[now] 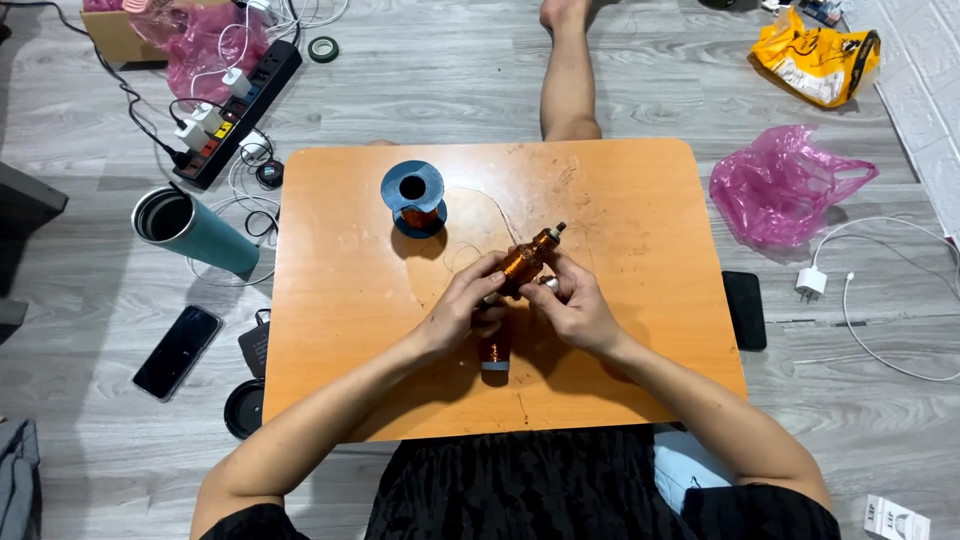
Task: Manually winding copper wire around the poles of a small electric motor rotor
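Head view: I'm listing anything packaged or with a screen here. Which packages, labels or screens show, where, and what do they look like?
Phone: floor left of the table, dark screen, off.
Second phone: floor by the table's right edge, black slab.
Yellow bag: floor, top right, crumpled, white and black print.
Small box: bottom right corner, white, dark print.

The left hand point(465, 305) and right hand point(573, 305) cover the near end of the copper-wound coil point(522, 264), so the fingers' grip on it cannot be made out. The thin wire point(497, 205) trailing from the blue spool point(413, 198) is almost too fine to follow. A small wound bobbin point(494, 356) sits partly under the wrists, perhaps upright. The white box point(897, 519) is cut off by the bottom edge.
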